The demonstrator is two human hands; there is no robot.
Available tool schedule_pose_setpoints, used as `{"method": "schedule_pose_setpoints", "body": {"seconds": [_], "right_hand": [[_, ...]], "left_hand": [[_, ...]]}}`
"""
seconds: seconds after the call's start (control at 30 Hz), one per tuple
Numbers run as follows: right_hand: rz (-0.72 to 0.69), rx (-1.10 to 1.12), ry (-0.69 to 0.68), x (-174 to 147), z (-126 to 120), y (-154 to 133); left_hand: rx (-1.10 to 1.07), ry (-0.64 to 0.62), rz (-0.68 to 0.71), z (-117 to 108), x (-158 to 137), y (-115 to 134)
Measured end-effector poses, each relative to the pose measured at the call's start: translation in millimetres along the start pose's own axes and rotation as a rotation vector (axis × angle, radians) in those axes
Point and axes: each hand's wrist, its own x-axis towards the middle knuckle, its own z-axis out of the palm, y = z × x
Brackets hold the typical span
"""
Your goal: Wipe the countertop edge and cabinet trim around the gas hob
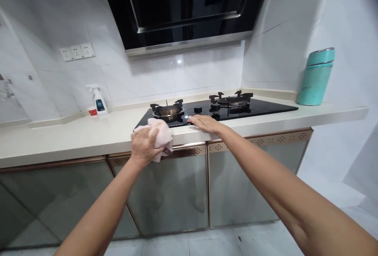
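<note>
A crumpled pale pink cloth (163,134) is gripped in my left hand (143,145), at the front left corner of the black gas stove (265,106). Part of the cloth hangs over the counter's front edge. My right hand (205,123) lies flat, palm down, at the stove's front edge near the control knobs (197,110), with its fingers stretched out. Beyond the cloth is the left burner (167,110); the right burner (232,101) sits further back to the right.
On the counter (67,133) at left stand a white spray bottle (100,100) and a small red and white container (92,112). A turquoise canister (316,78) stands at the right end. The black range hood (189,8) overhangs the stove. Cabinet doors (174,193) lie below.
</note>
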Motion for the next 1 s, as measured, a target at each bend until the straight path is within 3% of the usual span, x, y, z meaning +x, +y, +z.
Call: {"method": "schedule_pose_setpoints", "body": {"seconds": [0.17, 0.27, 0.37, 0.43, 0.57, 0.73, 0.87, 1.0], "right_hand": [[0.026, 0.101, -0.029, 2, 1, 1], [0.036, 0.119, -0.026, 3, 1, 3], [0.038, 0.123, -0.007, 2, 2, 3], [0.037, 0.126, 0.008, 2, 3, 2], [0.042, 0.116, 0.008, 4, 3, -2], [0.049, 0.113, 0.032, 6, 5, -3], [0.039, 0.110, 0.028, 6, 7, -1], [0.049, 0.121, 0.050, 4, 6, -1]], "left_hand": [[0.071, -0.056, -0.218, -13, -49, -108], [0.116, -0.055, -0.322, -23, -71, -160], [0.167, -0.020, -0.423, -35, -83, -189], [0.185, -0.027, -0.461, -43, -83, -194], [0.223, -0.020, -0.520, -52, -75, -175], [0.288, 0.023, -0.530, -47, -69, -130], [0.244, 0.022, -0.432, -33, -56, -75], [0.151, 0.045, -0.336, -16, -22, -6]]}}
